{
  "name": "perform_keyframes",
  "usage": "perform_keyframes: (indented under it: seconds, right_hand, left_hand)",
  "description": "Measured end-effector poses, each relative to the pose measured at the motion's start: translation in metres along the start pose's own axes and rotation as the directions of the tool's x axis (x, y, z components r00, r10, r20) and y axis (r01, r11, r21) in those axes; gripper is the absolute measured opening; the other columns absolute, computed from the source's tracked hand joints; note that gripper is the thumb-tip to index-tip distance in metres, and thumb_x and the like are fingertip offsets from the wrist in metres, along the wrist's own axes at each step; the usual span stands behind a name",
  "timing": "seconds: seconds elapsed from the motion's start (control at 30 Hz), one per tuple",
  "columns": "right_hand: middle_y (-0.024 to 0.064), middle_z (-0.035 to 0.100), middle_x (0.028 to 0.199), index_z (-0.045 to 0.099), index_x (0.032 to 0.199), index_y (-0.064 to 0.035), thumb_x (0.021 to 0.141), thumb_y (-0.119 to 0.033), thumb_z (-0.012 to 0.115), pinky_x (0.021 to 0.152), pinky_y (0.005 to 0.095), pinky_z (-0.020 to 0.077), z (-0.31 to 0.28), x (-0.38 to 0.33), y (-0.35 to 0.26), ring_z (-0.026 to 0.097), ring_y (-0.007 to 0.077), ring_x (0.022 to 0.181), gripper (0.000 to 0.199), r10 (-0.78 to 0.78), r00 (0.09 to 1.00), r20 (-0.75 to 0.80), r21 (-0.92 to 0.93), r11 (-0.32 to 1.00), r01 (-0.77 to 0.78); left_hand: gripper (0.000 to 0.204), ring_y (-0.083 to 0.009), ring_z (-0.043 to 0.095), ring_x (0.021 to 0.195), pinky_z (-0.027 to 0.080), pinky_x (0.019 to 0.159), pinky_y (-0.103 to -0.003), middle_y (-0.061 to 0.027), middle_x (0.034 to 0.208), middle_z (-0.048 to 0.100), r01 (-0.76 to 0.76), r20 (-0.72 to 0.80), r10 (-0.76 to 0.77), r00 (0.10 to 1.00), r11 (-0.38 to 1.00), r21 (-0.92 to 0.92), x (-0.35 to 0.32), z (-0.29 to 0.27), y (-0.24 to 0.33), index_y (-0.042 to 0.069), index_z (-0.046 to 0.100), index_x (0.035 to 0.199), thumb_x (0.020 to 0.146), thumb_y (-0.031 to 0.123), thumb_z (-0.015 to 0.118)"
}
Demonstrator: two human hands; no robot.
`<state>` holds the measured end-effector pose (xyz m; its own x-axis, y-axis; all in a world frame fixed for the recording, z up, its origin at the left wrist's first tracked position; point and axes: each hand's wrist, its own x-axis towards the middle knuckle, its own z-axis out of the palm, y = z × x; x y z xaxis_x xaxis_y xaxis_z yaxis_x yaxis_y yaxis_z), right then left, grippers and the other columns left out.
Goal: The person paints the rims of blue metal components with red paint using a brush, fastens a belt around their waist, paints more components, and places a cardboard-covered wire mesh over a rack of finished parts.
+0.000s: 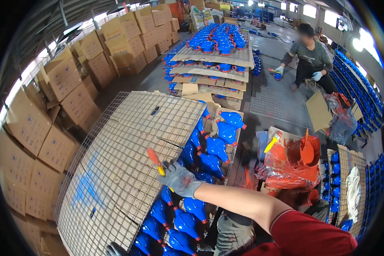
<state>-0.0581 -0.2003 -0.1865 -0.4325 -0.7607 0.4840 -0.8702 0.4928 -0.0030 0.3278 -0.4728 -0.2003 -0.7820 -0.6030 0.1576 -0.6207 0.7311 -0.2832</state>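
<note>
Red sleeve [313, 230] and bare right forearm [243, 202] lie nearest the camera, crossing from the lower right toward the work. Right grip [180, 179], gloved in grey, is closed around a brush [161, 169]; its yellow handle sits in the fingers and its red-coated bristles point up and away, over the wire mesh panel [128, 158]. The same grip is at the panel's right edge; whether it also grasps the wire cannot be told. Left grip [114, 250], also gloved, shows only in part at the lower edge, beside the panel's near end; its state cannot be told.

Workpieces: blue castings [216, 147] with red ends, set in rows along the right side of the panel. Some lie close to its edge; any beneath it are hidden by the mesh and its cardboard backing.

Step in hand, as judged: handling of the panel against the layer of castings, with the brush retained. Direction of panel travel cannot be determined.

Next move, as judged: support the panel at both edges, keep it level, and hold the bristles clear of the blue surfaces. For further coating, the red paint container [309, 151] stands to the right.
</note>
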Motion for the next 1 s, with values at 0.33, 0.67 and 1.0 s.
perform_keyframes:
  seconds: [0.33, 0.67, 1.0]
  right_hand:
    - [0.0046, 0.063, 0.082, 0.065, 0.096, -0.0158, 0.086, -0.021, 0.056, 0.081, 0.0408, 0.0461, 0.021, 0.011, 0.007, 0.061, 0.0259, 0.085, 0.015, 0.0, 0.999, 0.05, 0.043, 0.999, -0.003]
    - [0.0071, 0.061, 0.085, 0.064, 0.096, -0.0194, 0.083, -0.022, 0.058, 0.075, 0.0386, 0.0509, -0.006, -0.025, 0.084, 0.062, 0.028, 0.086, 0.015, -0.078, 0.996, -0.034, -0.012, 0.997, 0.077]
    - [0.0057, 0.062, 0.076, 0.064, 0.093, -0.0167, 0.082, -0.022, 0.06, 0.06, 0.039, 0.0507, -0.076, -0.033, 0.079, 0.065, 0.0266, 0.073, 0.013, -0.079, 0.962, 0.26, 0.054, 0.996, 0.067]
  left_hand:
    - [0.052, -0.0412, 0.037, 0.137, 0.032, 0.112, -0.05, -0.0111, 0.14, 0.054, -0.309, 0.029, 0.308, 0.951, 0.951, 0.032, -0.007, 0.01, -0.093, 0.004, 0.051, 0.137, 0.085, 0.009, 0.047]
    - [0.032, -0.0382, 0.056, 0.118, 0.042, 0.097, -0.057, -0.0135, 0.118, 0.064, -0.34, -0.184, 0.31, 0.933, 0.926, -0.163, -0.076, -0.119, 0.064, 0.005, 0.065, 0.116, 0.09, 0.02, 0.055]
    - [0.05, -0.0431, 0.054, 0.119, 0.044, 0.096, -0.061, -0.0193, 0.132, 0.055, -0.416, -0.302, 0.361, 0.883, 0.897, -0.146, -0.134, -0.069, 0.067, -0.005, 0.06, 0.119, 0.098, 0.037, 0.042]
